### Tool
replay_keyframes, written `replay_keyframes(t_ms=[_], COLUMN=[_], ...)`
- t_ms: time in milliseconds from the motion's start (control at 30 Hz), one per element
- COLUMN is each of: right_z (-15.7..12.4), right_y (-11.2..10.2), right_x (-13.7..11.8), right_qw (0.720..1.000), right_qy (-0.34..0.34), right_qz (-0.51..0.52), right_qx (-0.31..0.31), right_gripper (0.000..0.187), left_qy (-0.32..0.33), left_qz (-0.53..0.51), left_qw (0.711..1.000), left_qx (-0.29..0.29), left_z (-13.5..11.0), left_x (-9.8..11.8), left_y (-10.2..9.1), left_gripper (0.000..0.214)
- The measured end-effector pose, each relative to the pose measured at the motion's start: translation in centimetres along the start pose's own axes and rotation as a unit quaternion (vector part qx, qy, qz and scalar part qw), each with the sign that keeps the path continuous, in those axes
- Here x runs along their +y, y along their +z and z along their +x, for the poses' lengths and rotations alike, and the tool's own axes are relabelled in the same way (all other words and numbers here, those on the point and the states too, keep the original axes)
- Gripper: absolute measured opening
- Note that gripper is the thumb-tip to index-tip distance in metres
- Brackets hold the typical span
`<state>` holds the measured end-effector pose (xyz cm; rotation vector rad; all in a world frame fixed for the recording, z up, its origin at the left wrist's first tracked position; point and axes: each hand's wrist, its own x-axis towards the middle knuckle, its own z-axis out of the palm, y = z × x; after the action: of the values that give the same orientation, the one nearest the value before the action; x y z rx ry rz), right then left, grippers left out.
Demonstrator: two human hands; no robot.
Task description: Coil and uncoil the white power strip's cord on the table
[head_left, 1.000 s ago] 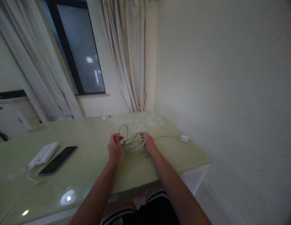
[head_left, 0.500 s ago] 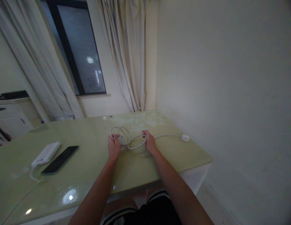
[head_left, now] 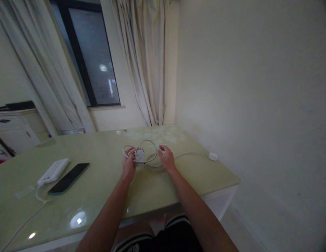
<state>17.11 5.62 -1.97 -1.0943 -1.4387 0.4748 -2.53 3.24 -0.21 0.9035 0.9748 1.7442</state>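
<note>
My left hand (head_left: 129,166) is closed around the edge of a white power strip (head_left: 140,156), a small squarish block with dark spots at its corners. The strip is held up at a tilt over the table. Its white cord (head_left: 151,141) stands in loose loops around the block and between my hands. My right hand (head_left: 167,158) is at the right side of these loops, thumb and fingers apart, with part of the cord passing close by them; whether it touches them I cannot tell. Beyond this hand the cord runs right to a white plug (head_left: 212,156) lying on the table.
On the pale green glossy table (head_left: 100,150), a black phone (head_left: 68,178) lies at the left beside a white power bank (head_left: 53,170) with a thin white cable (head_left: 23,224). A wall (head_left: 244,105) rises along the right side. Curtains (head_left: 144,63) and a window (head_left: 96,52) are behind.
The power strip has turned to show more of its face in my left hand. The cord loops have shifted and one stands higher. My right fingers have spread, and the plug has slid slightly right.
</note>
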Motion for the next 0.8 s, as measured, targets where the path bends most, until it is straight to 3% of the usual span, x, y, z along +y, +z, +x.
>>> replay_keyframes(t_ms=[67, 167, 333, 600, 800], right_z=[-0.4, -0.4, 0.9, 1.8, 2.0], right_y=[0.4, 0.8, 0.4, -0.6, -1.3], right_x=[-0.3, -0.2, 0.2, 0.2, 0.1], right_qw=[1.000, 0.999, 0.971, 0.888, 0.841], right_qy=[-0.015, 0.039, 0.120, 0.190, 0.234], right_qz=[-0.012, 0.027, 0.209, 0.412, 0.475], right_qx=[-0.018, -0.018, 0.008, 0.073, 0.112], right_gripper=[0.037, 0.052, 0.037, 0.029, 0.015], left_qy=[-0.006, -0.028, -0.031, -0.046, 0.016], left_qz=[-0.019, -0.022, 0.004, 0.013, 0.099], left_qw=[0.999, 0.994, 0.988, 0.996, 0.994], left_qx=[-0.046, -0.104, -0.150, -0.069, 0.044], left_z=[-0.5, -0.9, -0.9, -0.2, 1.4], left_x=[0.4, 0.6, 0.0, -1.3, -2.6], left_y=[0.2, 0.2, 0.2, 0.4, -0.9], left_gripper=[0.055, 0.059, 0.064, 0.056, 0.046])
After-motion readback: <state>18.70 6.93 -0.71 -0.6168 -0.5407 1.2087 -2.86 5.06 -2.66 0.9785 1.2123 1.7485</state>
